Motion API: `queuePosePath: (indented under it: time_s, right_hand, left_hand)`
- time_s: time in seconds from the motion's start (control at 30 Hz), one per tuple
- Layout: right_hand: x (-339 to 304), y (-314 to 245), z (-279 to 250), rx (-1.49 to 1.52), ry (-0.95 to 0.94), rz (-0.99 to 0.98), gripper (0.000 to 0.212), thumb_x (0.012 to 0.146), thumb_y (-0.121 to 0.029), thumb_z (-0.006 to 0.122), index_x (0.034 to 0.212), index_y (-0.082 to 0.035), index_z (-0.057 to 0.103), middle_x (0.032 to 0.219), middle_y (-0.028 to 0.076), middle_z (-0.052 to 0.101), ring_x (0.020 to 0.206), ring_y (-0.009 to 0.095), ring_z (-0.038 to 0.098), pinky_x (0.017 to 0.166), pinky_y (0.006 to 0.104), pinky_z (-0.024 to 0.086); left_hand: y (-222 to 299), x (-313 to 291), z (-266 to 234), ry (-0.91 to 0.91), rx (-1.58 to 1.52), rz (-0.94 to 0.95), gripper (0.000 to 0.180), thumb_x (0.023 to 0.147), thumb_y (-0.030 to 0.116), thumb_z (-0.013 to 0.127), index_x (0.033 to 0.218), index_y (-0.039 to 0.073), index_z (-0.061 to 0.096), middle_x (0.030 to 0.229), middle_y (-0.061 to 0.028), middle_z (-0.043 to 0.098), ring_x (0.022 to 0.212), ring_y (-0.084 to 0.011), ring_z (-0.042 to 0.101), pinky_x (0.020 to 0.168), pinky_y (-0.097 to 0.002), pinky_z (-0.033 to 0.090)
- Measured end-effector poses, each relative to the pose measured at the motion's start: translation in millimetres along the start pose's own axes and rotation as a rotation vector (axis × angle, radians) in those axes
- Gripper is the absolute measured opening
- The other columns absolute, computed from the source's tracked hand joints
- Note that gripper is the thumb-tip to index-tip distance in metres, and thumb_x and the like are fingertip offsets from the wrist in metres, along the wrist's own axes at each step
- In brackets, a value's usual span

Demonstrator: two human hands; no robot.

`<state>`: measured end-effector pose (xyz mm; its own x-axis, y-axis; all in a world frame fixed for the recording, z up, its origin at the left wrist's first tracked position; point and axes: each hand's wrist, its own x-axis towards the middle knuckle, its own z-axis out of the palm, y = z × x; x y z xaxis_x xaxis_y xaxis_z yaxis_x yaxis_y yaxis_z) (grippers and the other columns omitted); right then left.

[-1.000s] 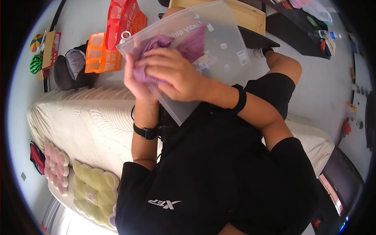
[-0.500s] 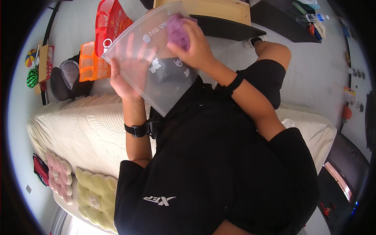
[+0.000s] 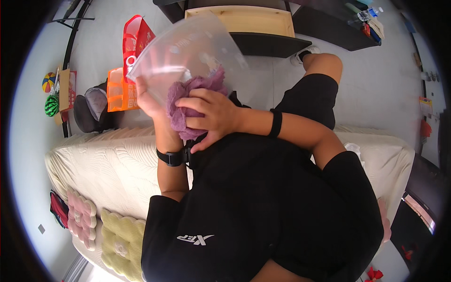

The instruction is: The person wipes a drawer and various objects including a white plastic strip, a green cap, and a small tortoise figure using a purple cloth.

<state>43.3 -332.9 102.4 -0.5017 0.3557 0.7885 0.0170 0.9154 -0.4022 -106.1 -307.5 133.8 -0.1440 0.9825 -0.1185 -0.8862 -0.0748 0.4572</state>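
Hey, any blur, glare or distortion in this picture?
In the head view, the translucent plastic pouch looks smeared and shows pale glare, while the crumpled purple cloth is clearer; same head view, fisheye bending bows the cream quilted cover, and a lower left patch is washed out white.

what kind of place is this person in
Probably a living room in a home: there is a long seat with a quilted cream cover, a pale green scalloped cushion on it, and an open wooden drawer opposite.
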Motion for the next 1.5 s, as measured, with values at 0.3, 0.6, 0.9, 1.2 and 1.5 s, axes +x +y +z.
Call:
queuePosePath:
  time_s: [0.3, 0.6, 0.9, 1.2, 1.5]
  right_hand:
    - [-9.1, 47.1, -37.0, -0.412, 0.209, 0.173, 0.062, 0.059, -0.036, 0.082, 0.105, -0.008, 0.053, 0.118, 0.016, 0.049, 0.101, 0.035, 0.051, 0.083, 0.0439, 0.045]
    - [17.2, 65.0, -95.6, -0.650, 0.413, 0.077, 0.041, 0.058, -0.011, 0.073, 0.096, -0.005, 0.059, 0.110, 0.016, 0.055, 0.093, 0.037, 0.052, 0.080, 0.0470, 0.045]
    - [34.3, 39.3, -103.8, -0.535, 0.321, -0.157, 0.033, 0.056, -0.009, 0.069, 0.087, -0.004, 0.059, 0.107, 0.017, 0.059, 0.086, 0.034, 0.060, 0.070, 0.0386, 0.052]
    - [67.6, 20.0, -106.0, 0.265, 0.819, 0.614, 0.022, 0.090, -0.005, 0.054, 0.111, 0.002, 0.053, 0.108, 0.010, 0.060, 0.092, 0.017, 0.059, 0.083, 0.0293, 0.046]
    - [40.0, 47.9, -103.1, 0.746, 1.029, 0.893, 0.029, 0.089, -0.008, 0.057, 0.117, -0.001, 0.052, 0.112, 0.009, 0.059, 0.102, 0.021, 0.059, 0.088, 0.0336, 0.048]
  left_hand:
    - [16.0, 8.4, 76.1, -0.363, -0.432, -0.048, 0.056, 0.094, 0.034, 0.029, 0.145, 0.010, 0.023, 0.152, -0.0113, 0.018, 0.139, -0.0412, 0.010, 0.107, -0.0712, 0.003]
    - [18.8, 4.2, 71.3, -0.369, -0.447, -0.063, 0.056, 0.097, 0.041, 0.025, 0.145, 0.011, 0.023, 0.153, -0.0126, 0.017, 0.139, -0.0436, 0.009, 0.108, -0.0696, 0.007]
    - [24.3, 2.1, 35.3, -0.470, -0.450, -0.058, 0.068, 0.094, 0.049, 0.037, 0.147, 0.012, 0.018, 0.153, -0.0096, 0.018, 0.136, -0.0417, 0.021, 0.109, -0.0614, 0.017]
    - [-4.8, 10.1, -0.6, -0.157, 0.257, -0.001, 0.069, 0.092, 0.052, 0.041, 0.139, 0.002, 0.031, 0.141, -0.0162, 0.037, 0.132, -0.0322, 0.033, 0.109, -0.0483, 0.027]
    - [-19.3, -6.9, 21.5, -0.186, 0.193, -0.079, 0.055, 0.090, 0.006, 0.049, 0.140, -0.003, 0.028, 0.137, -0.0214, 0.042, 0.125, -0.0363, 0.044, 0.102, -0.0472, 0.040]
